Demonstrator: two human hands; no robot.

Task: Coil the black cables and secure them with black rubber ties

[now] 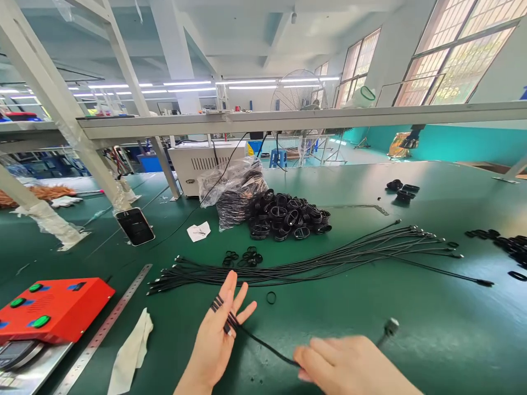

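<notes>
My left hand (220,332) is held palm up with its fingers spread, and a thin black cable (263,344) is wound in several turns around its fingers. The cable runs right to my right hand (349,365), which is blurred and pinches the cable near its fingertips. A grey plug end (390,327) of the cable lies on the mat just beyond my right hand. A bundle of long black cables (313,258) lies stretched across the green table (411,329) behind my hands. A single small black ring (270,297) lies near my left fingertips.
A heap of black ring parts (288,216) sits beside a plastic bag (233,189) and a white machine (206,162). On the left are a red box with green buttons (53,307), a steel ruler (102,329), a white cloth (132,351) and a phone (135,225). More black parts (504,247) lie at right.
</notes>
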